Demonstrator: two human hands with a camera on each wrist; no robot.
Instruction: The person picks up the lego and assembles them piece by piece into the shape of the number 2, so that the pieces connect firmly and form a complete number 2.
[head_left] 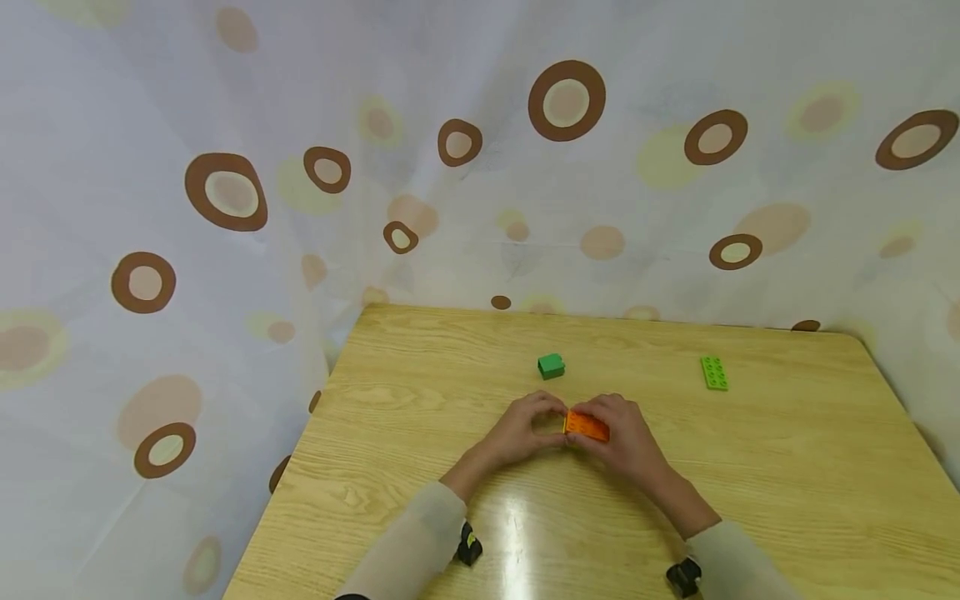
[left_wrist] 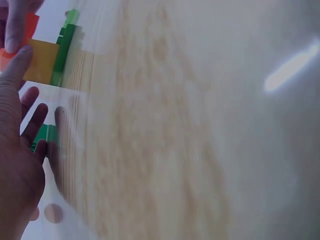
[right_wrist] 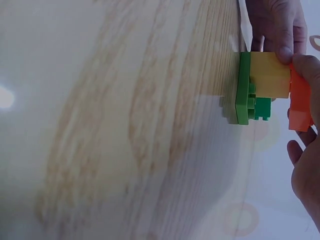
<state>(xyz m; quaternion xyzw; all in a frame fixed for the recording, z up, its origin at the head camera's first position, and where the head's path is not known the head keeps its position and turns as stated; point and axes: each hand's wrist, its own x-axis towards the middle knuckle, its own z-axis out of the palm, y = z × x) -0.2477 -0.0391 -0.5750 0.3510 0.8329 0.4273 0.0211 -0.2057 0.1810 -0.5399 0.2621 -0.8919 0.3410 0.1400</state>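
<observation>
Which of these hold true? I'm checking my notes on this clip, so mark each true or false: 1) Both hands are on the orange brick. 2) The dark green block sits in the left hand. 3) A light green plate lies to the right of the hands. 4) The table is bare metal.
1) True: the left hand and right hand meet at the orange brick.
2) False: the dark green block stands alone on the table, beyond the hands.
3) True: the light green plate lies flat there, untouched.
4) False: the table is light wood grain.
</observation>
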